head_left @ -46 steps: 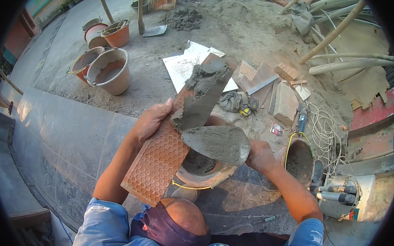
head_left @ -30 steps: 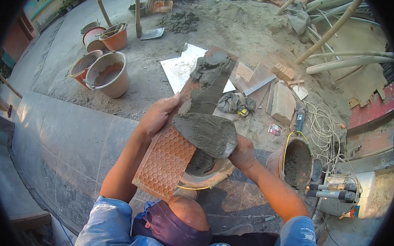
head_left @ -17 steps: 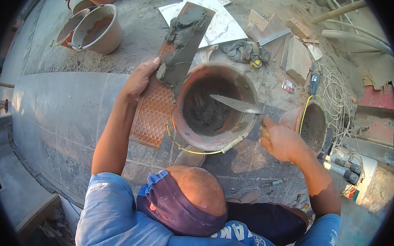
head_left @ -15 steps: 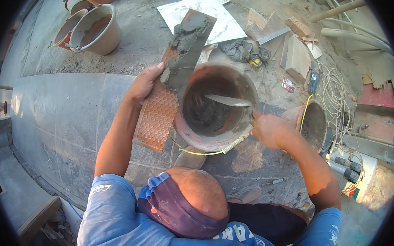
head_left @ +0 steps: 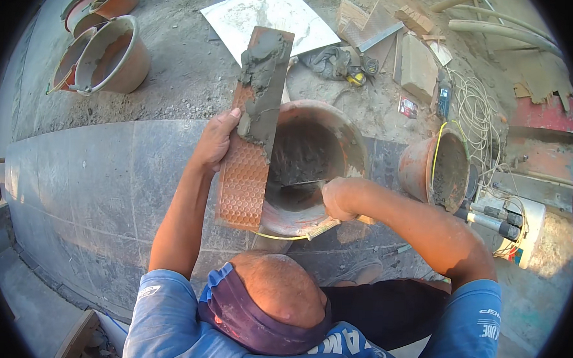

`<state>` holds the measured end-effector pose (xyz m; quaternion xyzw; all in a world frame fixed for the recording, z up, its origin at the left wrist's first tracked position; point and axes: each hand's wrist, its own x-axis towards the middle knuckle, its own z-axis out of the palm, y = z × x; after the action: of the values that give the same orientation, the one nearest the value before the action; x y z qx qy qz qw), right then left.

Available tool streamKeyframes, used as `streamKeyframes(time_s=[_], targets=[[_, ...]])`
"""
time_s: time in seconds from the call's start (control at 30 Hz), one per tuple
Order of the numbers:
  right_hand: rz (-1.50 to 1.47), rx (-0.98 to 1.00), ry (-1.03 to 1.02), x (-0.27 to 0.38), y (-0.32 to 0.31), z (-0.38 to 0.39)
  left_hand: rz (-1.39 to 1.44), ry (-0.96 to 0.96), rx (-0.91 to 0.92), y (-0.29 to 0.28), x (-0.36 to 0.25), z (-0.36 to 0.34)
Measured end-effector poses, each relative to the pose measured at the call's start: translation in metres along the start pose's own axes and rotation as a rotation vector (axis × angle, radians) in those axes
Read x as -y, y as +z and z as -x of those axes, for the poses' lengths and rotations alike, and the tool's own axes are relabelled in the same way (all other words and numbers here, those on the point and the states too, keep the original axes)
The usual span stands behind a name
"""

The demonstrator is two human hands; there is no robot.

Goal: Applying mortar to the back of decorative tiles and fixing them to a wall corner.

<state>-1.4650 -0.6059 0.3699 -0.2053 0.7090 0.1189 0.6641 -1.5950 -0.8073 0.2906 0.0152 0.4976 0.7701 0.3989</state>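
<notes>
My left hand [head_left: 217,138] grips the left edge of a long, narrow terracotta tile [head_left: 242,188], its honeycomb-studded back facing up. Grey wet mortar [head_left: 265,87] covers much of the tile's far half, while the near half is bare. Beside the tile stands a round bucket [head_left: 355,134], mortar-smeared, with grey mortar low inside it. My right hand [head_left: 342,198] is closed around a trowel over the bucket's near right rim. Only a thin strip of the trowel's blade [head_left: 309,182] shows inside the bucket; the tile overlaps the bucket's left rim.
Another bucket of grey mix [head_left: 420,170] stands to the right, near coiled cable [head_left: 477,121]. Several buckets [head_left: 132,64] are grouped at the far left. White slabs [head_left: 275,19], cut tile pieces [head_left: 375,28] and a block [head_left: 419,66] lie on the dusty ground beyond.
The tile has swung closer to straight ahead. My right hand has come left and nearer, over the bucket, and the trowel blade has dropped from near the rim to lower inside.
</notes>
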Motion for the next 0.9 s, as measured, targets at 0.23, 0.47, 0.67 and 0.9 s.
streamKeyframes(time_s=[0.23,0.47,0.67,0.9], targets=[[-0.669,-0.359,0.204,-0.001,-0.01,-0.007,-0.05,-0.002,0.056,-0.008,0.01,-0.019],[-0.03,0.046,-0.231,-0.019,-0.005,-0.031,0.006,-0.005,0.015,-0.018,0.024,-0.02],[-0.294,-0.251,0.125,-0.059,0.014,-0.015,0.038,-0.032,0.114,0.003,0.027,-0.025],[-0.207,0.218,-0.166,-0.076,0.034,-0.052,-0.088,-0.058,0.231,0.039,0.033,-0.035]])
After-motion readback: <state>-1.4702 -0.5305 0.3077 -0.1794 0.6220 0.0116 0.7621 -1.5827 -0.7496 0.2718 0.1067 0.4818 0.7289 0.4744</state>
